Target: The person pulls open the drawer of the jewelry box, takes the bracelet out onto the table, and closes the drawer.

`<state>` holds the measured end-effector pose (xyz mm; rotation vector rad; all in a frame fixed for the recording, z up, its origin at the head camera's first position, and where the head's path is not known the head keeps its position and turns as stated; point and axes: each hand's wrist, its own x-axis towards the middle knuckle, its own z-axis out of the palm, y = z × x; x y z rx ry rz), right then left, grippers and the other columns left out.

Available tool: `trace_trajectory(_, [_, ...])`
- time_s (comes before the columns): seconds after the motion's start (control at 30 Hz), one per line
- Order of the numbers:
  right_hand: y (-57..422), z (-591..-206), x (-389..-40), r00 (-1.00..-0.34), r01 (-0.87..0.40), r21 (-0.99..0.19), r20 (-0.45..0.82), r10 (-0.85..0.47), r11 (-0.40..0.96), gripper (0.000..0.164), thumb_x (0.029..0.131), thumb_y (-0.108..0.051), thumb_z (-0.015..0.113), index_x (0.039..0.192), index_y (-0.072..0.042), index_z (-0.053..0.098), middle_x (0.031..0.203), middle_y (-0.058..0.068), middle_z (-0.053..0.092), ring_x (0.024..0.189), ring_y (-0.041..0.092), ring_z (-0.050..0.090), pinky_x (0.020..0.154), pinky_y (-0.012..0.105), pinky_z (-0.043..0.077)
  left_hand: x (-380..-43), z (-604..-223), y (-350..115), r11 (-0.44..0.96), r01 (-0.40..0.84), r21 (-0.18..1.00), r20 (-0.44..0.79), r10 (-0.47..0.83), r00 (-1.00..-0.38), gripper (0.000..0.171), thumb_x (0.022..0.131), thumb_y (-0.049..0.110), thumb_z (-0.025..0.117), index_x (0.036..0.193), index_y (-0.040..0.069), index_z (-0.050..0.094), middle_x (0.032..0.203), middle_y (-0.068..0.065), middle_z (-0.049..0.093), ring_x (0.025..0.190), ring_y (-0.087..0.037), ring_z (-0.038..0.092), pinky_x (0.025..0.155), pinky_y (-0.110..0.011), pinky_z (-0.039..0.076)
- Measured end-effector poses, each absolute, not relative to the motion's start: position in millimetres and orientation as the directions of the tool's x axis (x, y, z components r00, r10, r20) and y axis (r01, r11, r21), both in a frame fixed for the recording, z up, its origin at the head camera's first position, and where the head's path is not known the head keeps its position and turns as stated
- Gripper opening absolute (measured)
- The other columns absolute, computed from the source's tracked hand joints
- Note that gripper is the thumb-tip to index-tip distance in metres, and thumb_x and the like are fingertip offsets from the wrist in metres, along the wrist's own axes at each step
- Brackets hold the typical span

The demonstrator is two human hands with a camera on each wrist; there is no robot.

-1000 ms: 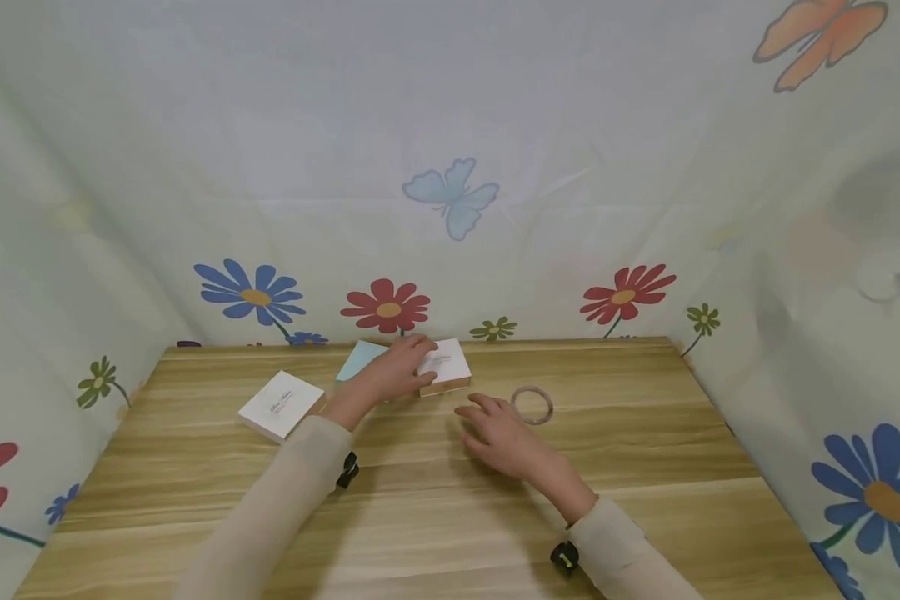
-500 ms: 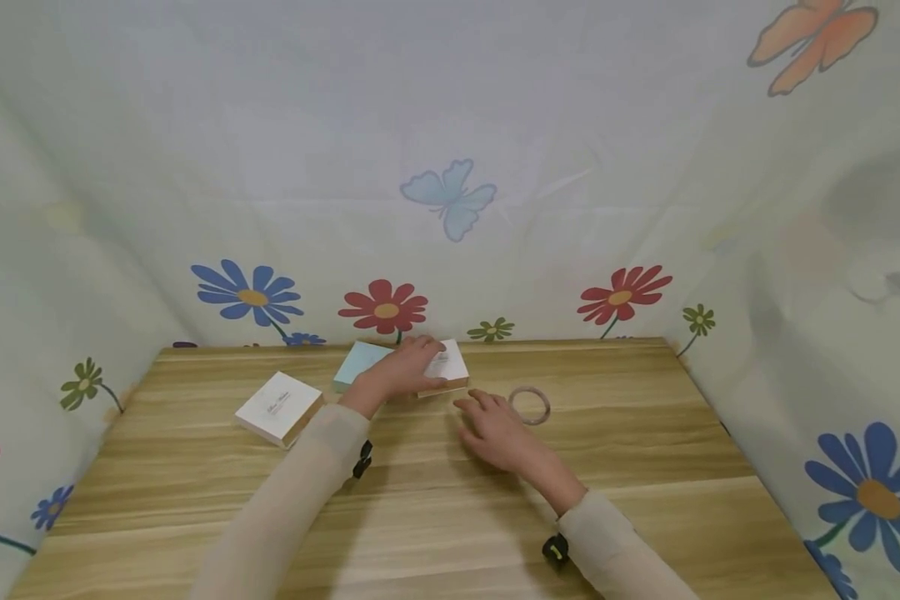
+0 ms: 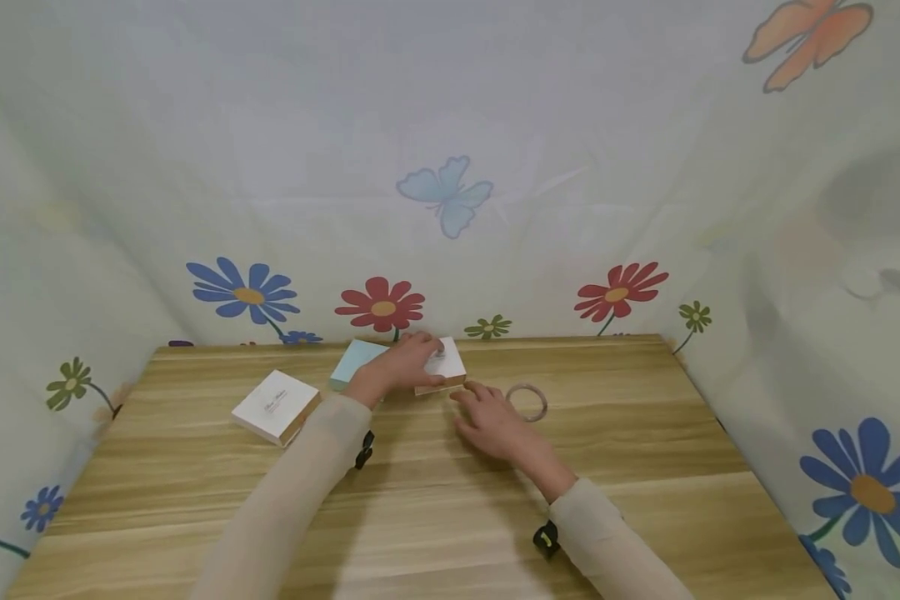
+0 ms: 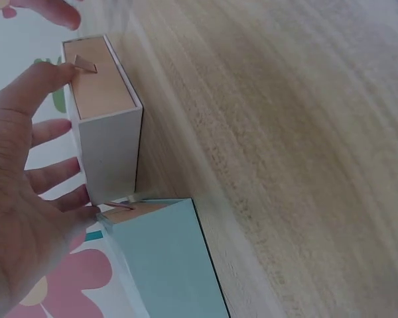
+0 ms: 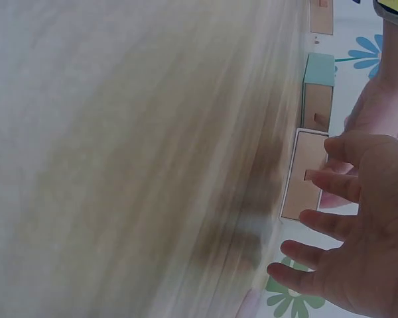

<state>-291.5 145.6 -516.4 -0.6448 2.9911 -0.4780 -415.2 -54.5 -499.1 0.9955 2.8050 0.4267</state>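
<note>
A white box [image 3: 452, 360] stands at the table's back edge; a tan drawer front [image 4: 101, 83] with a small pull tab [image 4: 86, 64] shows in the left wrist view. My left hand [image 3: 403, 363] rests over its top, thumb at the front upper edge and the other fingers extended along the lid. Just in front of the box, my right hand [image 3: 495, 425] spreads its fingers and holds nothing. Behind the right hand's fingers lies a pale pinkish bangle [image 3: 544, 406]. A light blue box [image 3: 354, 360] sits beside the white one, partly hidden by my left hand.
Farther left, another white box [image 3: 276, 406] with printed lettering lies angled on the wood-grain table [image 3: 435, 533]. A flower-and-butterfly printed cloth [image 3: 540, 267] hangs along the table's back and sides.
My left hand has shifted slightly right over the white box, uncovering more of the light blue one. The right hand has edged a little closer to the white box's front.
</note>
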Motion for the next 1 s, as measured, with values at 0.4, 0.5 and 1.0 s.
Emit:
trace_trajectory(0.4, [145,-519,-286,-0.907,-0.397,-0.328,-0.003,-0.421,0.857,0.045,0.105,-0.031,0.055,0.147,-0.013,0.051,0.155,0.020,0.041,0.137,0.048,0.042,0.107,0.064,0.037,-418,-499,-50,0.752,0.584,0.305,-0.018,0.618,-0.786,0.064,0.087,0.042,0.079,0.137,0.009,0.058,0.138,-0.015,0.053,0.125,-0.032,0.047,0.109,-0.049,0.038])
trace_trajectory(0.5, [147,-518,-285,-0.904,-0.406,-0.328,0.006,-0.428,0.853,0.045,0.105,-0.030,0.055,0.146,-0.012,0.052,0.155,0.021,0.041,0.136,0.048,0.042,0.108,0.062,0.037,-417,-500,-48,0.759,0.581,0.295,-0.015,0.612,-0.791,0.066,0.086,0.043,0.079,0.137,0.007,0.058,0.137,-0.015,0.053,0.123,-0.031,0.047,0.108,-0.047,0.039])
trace_trajectory(1.0, [149,-509,-276,-0.890,-0.444,-0.294,0.038,-0.454,0.847,0.042,0.106,-0.029,0.055,0.143,-0.009,0.055,0.151,0.022,0.045,0.134,0.049,0.044,0.110,0.059,0.036,-391,-483,-42,0.813,0.527,0.248,0.065,0.529,-0.846,0.076,0.082,0.048,0.079,0.141,0.008,0.055,0.138,-0.018,0.050,0.124,-0.040,0.044,0.105,-0.058,0.039])
